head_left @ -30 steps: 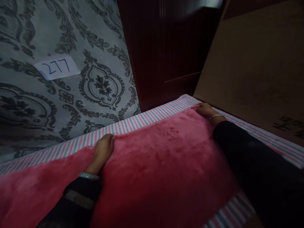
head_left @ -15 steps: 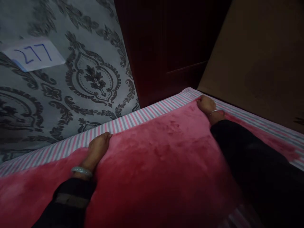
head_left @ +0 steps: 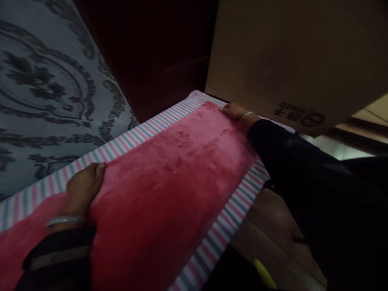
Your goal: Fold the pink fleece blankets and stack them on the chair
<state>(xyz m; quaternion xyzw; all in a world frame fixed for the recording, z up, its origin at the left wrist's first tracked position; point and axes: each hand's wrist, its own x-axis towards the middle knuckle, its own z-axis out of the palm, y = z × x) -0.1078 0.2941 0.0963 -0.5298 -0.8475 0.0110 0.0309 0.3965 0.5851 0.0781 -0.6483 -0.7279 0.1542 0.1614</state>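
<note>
**Both hands on the blanket's far edge**

The plush pink fleece blanket (head_left: 169,173) lies flat on the pink-and-grey striped sheet (head_left: 130,139). The left hand (head_left: 85,184) curls over its edge, and the right hand (head_left: 235,111) is on the far corner. Set wide apart, they seem to hold the edge straight. The dim light hides the right fingers, so I can't tell their grip.

We find print only on the cardboard box (head_left: 273,56). A short row of dark characters (head_left: 286,111) sits beside a round emblem (head_left: 313,120) near its lower edge, too dim and blurred to read.
</note>
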